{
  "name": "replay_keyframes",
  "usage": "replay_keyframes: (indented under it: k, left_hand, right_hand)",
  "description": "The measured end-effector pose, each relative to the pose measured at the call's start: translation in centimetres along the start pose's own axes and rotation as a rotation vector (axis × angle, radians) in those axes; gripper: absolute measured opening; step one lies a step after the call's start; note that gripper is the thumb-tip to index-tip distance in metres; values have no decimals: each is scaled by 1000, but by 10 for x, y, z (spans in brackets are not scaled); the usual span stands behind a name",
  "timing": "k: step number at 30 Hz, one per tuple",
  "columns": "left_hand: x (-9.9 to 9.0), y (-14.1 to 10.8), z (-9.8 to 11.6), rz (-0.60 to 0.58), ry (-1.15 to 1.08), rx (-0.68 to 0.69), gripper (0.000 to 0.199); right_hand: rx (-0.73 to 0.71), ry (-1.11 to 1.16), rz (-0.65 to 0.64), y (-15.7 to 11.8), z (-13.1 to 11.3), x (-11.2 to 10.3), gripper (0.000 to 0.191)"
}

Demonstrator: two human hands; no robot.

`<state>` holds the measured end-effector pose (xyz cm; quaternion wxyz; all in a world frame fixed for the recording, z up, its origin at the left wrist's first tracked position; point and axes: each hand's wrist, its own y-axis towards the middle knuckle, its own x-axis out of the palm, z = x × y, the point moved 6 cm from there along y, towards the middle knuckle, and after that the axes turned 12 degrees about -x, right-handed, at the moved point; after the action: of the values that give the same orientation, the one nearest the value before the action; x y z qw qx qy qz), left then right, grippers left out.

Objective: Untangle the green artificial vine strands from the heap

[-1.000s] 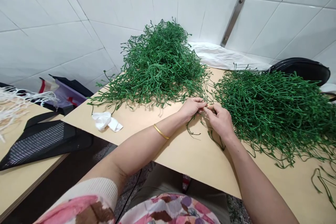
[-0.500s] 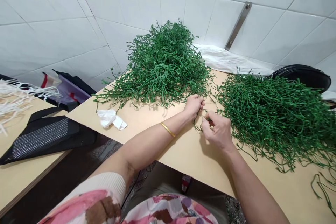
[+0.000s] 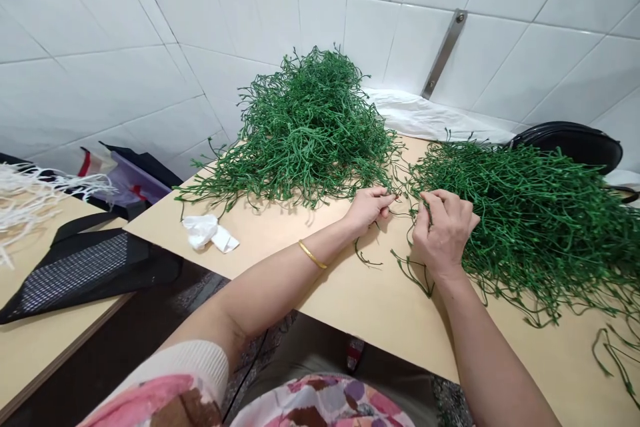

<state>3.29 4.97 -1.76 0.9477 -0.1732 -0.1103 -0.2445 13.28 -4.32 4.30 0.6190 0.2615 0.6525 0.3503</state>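
My left hand (image 3: 370, 209) is closed in a pinch in front of the tall pile of thin green stems (image 3: 315, 127). A few stem ends (image 3: 367, 257) stick out below its fingers. To its right, a little apart, my right hand (image 3: 445, 227) is also closed, its thumb and forefinger pinched on green stems. Several strands (image 3: 414, 275) trail under that hand onto the table. Beside it spreads the second, wider pile of green stems (image 3: 535, 227). The fingertips of the right hand are partly hidden behind its knuckles.
The pale tabletop (image 3: 280, 240) carries a crumpled white tissue (image 3: 207, 233). A black case (image 3: 570, 143) and white sheeting (image 3: 430, 117) lie along the tiled wall. On another table at left are white strands (image 3: 35, 197) and a black mesh bag (image 3: 80, 267).
My right hand has moved right and slightly up, away from my left hand, with strands now trailing below it. The left hand has stayed nearly in place.
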Motion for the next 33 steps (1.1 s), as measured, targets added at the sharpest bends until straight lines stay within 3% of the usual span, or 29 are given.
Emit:
replay_keyframes:
  k: [6, 11, 14, 18, 20, 27, 30, 33]
  left_hand:
    - [4, -4, 2, -88, -92, -86, 8]
    - [1, -9, 16, -267, -258, -193, 14]
    - [-4, -12, 27, -350, -335, -207, 15]
    - [-5, -16, 33, -429, -386, -172, 18]
    - [-2, -17, 30, -453, -389, -187, 18]
    - [11, -16, 10, -464, -344, -289, 20]
    - [15, -16, 5, -491, -326, -306, 20]
    - [16, -16, 4, -515, -309, -303, 19]
  right_hand:
    - [-10, 116, -36, 1, 1, 3, 21]
    - [60, 283, 27, 3, 7, -4, 22]
    - [-72, 319, -48, 1, -6, 2, 22]
    - [-355, 312, -261, -8, -36, 25, 19]
    - [-371, 355, -332, -12, -40, 37, 21]
    - [154, 772, -152, -8, 0, 40, 24]
    - [262, 1007, -157, -8, 0, 43, 27]
    - [281, 1073, -177, -9, -4, 47, 33]
